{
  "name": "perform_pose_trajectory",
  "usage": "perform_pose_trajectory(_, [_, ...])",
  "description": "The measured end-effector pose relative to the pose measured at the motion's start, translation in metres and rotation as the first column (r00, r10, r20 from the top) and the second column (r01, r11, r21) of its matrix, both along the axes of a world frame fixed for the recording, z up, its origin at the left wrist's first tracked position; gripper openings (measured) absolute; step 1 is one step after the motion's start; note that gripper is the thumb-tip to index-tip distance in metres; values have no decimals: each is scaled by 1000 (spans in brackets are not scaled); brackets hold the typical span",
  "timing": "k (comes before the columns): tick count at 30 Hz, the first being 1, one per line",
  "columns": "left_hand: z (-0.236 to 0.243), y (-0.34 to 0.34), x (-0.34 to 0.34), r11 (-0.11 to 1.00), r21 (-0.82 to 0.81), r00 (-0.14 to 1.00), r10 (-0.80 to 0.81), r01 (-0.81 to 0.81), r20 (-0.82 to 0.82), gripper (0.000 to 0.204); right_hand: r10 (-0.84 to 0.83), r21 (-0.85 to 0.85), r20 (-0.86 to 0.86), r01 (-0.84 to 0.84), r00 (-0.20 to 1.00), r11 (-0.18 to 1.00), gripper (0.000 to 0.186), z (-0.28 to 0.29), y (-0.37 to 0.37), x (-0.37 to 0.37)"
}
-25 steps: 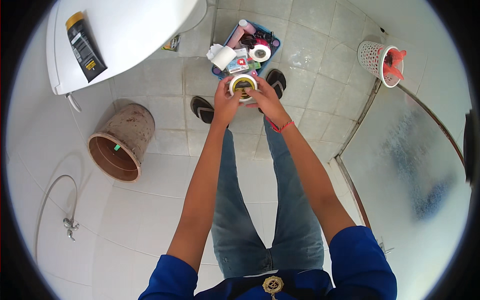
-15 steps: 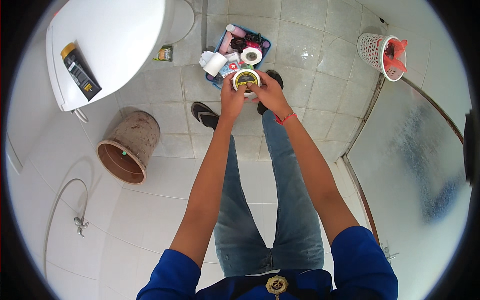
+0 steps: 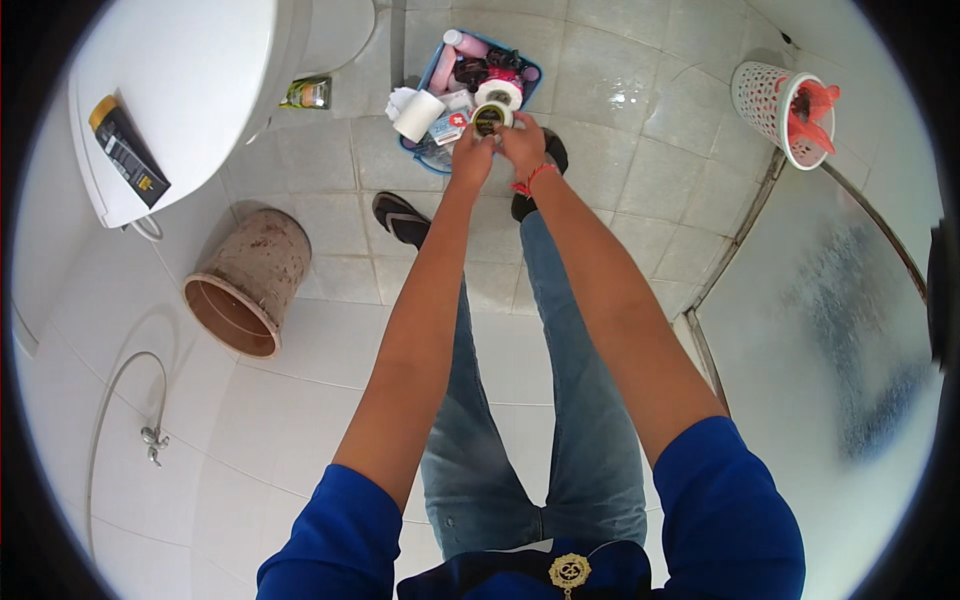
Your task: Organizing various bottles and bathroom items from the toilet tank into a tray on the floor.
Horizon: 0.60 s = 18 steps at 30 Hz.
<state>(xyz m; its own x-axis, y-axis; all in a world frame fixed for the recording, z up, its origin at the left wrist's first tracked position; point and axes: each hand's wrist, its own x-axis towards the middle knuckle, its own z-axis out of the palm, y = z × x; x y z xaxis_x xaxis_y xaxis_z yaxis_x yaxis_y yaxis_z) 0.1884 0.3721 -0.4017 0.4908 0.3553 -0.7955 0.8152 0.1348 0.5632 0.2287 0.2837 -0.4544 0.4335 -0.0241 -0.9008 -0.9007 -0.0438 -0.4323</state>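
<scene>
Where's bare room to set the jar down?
Floor between basket and white bin; smaller patch between bucket and left sandal. White fixture is bare right of the tube. Crowded: the basket, piled full, with jar, left hand and right hand at its near edge.

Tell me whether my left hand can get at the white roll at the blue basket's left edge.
Probably yes: the roll lies uncovered on top, close to your left hand, though that hand is holding the round tub with your right hand.

the lower side of the jar (image 3: 491, 118) is covered by the left hand (image 3: 472, 157) and right hand (image 3: 523, 147); the toilet (image 3: 180, 50) is cut off by the top edge.
</scene>
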Motion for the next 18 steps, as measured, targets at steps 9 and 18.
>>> perform_pose_trajectory(9, [-33,13,-30,999,-9,999,47,-47,22,54,465,-186,219,-431,858,883,63,-31,6,2])
perform_pose_trajectory(18, [72,51,-41,939,-332,988,129,-93,86,39,526,-41,360,-551,770,834,31,29,-57,12])
